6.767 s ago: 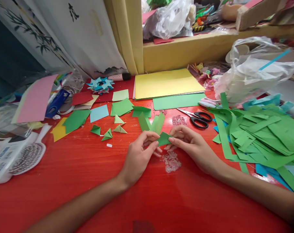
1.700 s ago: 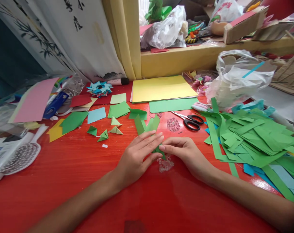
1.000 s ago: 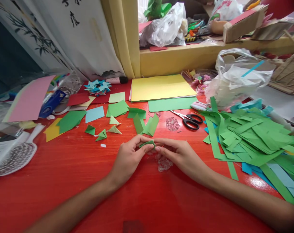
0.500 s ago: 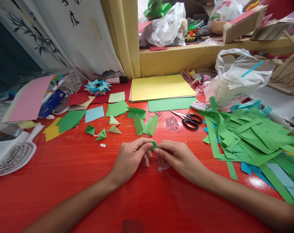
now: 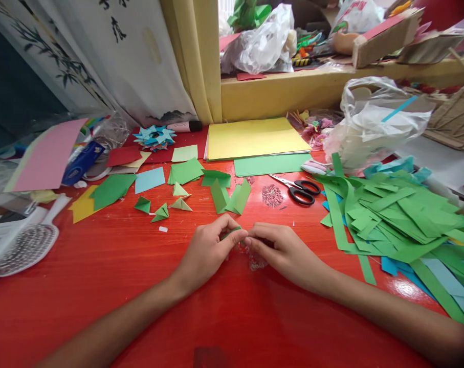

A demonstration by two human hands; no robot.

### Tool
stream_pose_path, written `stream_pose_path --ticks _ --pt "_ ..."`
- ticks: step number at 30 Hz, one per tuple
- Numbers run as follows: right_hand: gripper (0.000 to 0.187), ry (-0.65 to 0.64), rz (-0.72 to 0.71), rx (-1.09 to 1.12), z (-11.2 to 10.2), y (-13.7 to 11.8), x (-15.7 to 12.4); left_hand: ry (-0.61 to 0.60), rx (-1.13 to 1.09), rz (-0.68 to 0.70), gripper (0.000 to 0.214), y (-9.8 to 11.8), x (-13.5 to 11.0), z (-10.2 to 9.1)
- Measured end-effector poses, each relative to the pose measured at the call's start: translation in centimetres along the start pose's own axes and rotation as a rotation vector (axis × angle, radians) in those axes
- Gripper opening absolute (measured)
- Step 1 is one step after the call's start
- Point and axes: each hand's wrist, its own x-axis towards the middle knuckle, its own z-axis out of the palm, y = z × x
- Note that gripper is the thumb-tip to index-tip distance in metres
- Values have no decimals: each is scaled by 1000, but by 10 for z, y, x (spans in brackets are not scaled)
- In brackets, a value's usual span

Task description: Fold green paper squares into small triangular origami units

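My left hand and my right hand meet at the middle of the red table, fingertips pinched together on a small folded green paper piece. Only a thin green edge of it shows between the left thumb and fingers; the rest is hidden by both hands. Just beyond the hands lie two folded green strips. Three small folded triangles lie further left.
Black-handled scissors lie to the right, beside a large heap of green and blue paper strips. Yellow and green sheets lie at the back. A hairbrush, pink paper and a plastic bag crowd the sides.
The green piece has been folded smaller and is now almost hidden between the fingertips. Both hands stayed at the table's middle, shifting slightly nearer to me.
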Motion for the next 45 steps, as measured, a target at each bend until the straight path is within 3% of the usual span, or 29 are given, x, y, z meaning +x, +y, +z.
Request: stream_pose_path --ticks 13,17,21,24,29,33,37,43,45 --pt "23 -13 -87 -58 3 1 -2 -78 169 142 24 3 0 -2" --pt "24 -78 -42 31 1 2 -2 -92 137 178 25 2 -2 -4" --pt "26 -106 -35 117 -2 2 0 -110 35 118 27 1 -2 -6" --pt "28 -95 28 156 -2 1 2 -70 10 62 26 1 -2 -5" --pt "26 -207 163 329 -5 3 3 -8 67 107 23 2 -4 -3" --pt "31 -230 120 334 -8 2 3 0 129 157 20 3 -4 -1" --pt "36 -190 104 274 -8 1 2 -66 168 158 18 0 -4 0" --pt "35 -188 74 205 -5 2 0 -82 346 366 20 -6 -8 1" --pt "35 -174 88 220 -5 2 0 -57 372 373 18 -8 -9 2"
